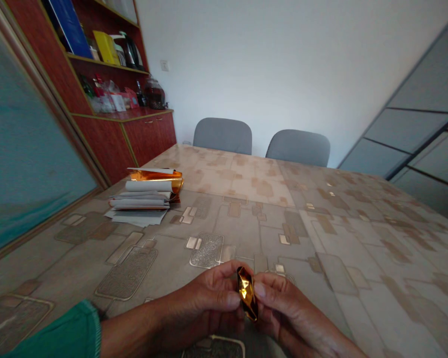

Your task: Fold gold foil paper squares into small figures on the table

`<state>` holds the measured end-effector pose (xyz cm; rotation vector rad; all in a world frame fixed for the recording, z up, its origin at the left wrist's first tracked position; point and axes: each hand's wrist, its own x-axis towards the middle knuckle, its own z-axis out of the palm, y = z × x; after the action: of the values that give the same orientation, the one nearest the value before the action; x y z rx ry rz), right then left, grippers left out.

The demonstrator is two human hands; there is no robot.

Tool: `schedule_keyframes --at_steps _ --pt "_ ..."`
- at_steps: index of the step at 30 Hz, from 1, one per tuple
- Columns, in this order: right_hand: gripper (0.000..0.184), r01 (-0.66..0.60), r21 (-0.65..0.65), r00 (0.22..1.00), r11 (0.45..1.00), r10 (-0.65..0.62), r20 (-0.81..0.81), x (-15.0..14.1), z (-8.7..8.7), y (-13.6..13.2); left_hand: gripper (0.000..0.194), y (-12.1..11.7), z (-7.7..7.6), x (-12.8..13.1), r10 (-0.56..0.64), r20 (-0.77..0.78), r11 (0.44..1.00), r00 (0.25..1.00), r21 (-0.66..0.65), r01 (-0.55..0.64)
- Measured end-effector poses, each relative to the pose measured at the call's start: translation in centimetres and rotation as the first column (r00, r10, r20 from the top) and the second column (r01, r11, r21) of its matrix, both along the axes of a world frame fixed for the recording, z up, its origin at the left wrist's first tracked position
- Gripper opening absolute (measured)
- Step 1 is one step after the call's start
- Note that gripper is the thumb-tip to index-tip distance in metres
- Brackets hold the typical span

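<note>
1. Left hand (211, 297): closed on the gold foil piece (248, 294), thumb on the near side, fingers curled behind and at the upper end. Green sleeve (65, 330) on that forearm.
2. Right hand (285, 302): also gripping, thumb and index finger pinching the foil piece's right edge. Lower fingers partly hidden, can't tell what they touch.
3. Foil piece: between both hands, over the near part of the table (242, 223). Narrow, pointed ends, creased shiny faces, long axis slightly tilted.
4. Paper stack (144, 199): on the table's left side, well apart from the hands. Folded gray-white sheets, loosely layered, orange-gold foil showing near the far end.
5. Table cover: beige-brown, rounded-rectangle pattern, glossy in spots.
6. Two gray chairs (223, 135) (298, 147) stand side by side at the far edge, against a pale wall (224, 59).
7. Red-brown cabinet (149, 132), far left: big glass jar (155, 93) and bagged items on the counter. Shelf above holds a yellow item (106, 48) and a dark kettle (130, 51), blue box (71, 30) beside them.
</note>
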<state>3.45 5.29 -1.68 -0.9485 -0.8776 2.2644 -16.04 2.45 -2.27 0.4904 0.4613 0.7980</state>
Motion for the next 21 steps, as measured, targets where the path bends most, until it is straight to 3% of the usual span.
schedule_keyframes --at_steps 5,12,18,21 --pt "0.042 -0.043 0.054 0.999 0.998 0.042 0.02 0.0 -0.4 0.1 0.038 0.0 -0.4 -0.1 0.012 -0.059 1.0 0.998 -0.015 -0.013" --pt "0.045 -0.074 0.161 0.997 0.984 0.068 0.043 0.1 -0.3 0.3 0.038 0.0 -0.6 -0.2 -0.024 -0.019 1.0 1.0 0.011 0.024" --pt "0.056 0.055 0.396 0.998 0.917 -0.05 -0.023 -0.3 -0.8 0.4 0.057 0.0 0.4 -0.3 -0.075 0.007 0.997 0.997 0.001 0.075" --pt "0.044 0.067 0.435 0.997 0.898 -0.045 -0.062 -0.7 -0.8 -0.1 0.053 -0.1 0.2 -0.3 -0.025 0.027 1.0 0.999 -0.004 0.025"
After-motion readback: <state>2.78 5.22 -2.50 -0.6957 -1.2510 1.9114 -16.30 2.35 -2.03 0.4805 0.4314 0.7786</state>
